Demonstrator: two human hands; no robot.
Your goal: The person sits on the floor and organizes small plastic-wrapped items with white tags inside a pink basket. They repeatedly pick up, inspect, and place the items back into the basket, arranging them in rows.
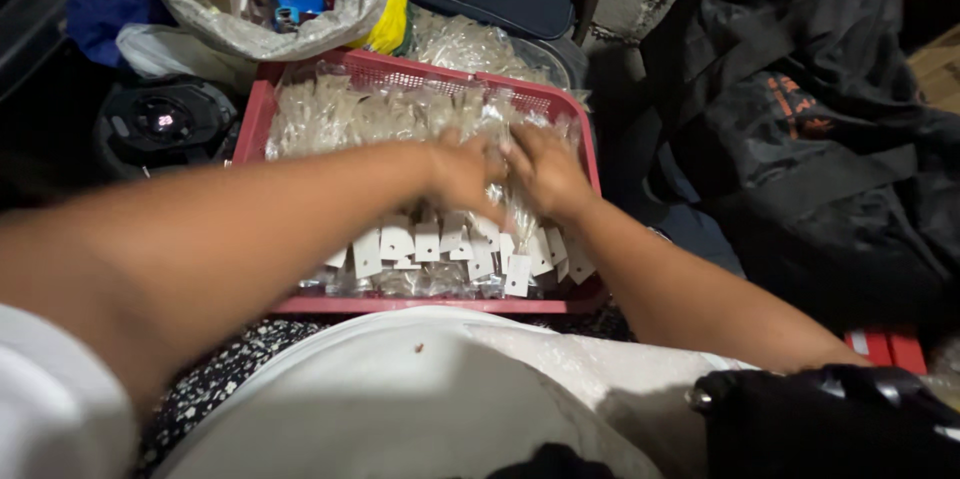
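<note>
Left of the red basket [262,111]: a black round device [165,122], close against the basket's left wall. Above it, a clear plastic sack [250,14] with a blue item inside, overhanging the basket's far-left corner.

Inside the basket: rows of small clear packets [340,114] with white card tags [397,239], packed wall to wall. Likely light, soft, slippery film; the stiff card tags judged the surest place to pinch. Contents too small to tell.

Over the basket's middle: left hand [462,177] pressed flat on the packets, fingers curled down among them; left grip neither plainly clenched nor released, so cannot tell. Just right of it, almost touching: right hand [545,171], fingers spread and dug into the same bundle; right grip likewise cannot tell.

Basket's near rim against the lap, over white cloth [420,399]. Little free room inside; walls low, so lifting straight up looks easiest.

Right of the basket: dark bags [800,119] piled close beside its right wall, tight for sideways moves.
</note>
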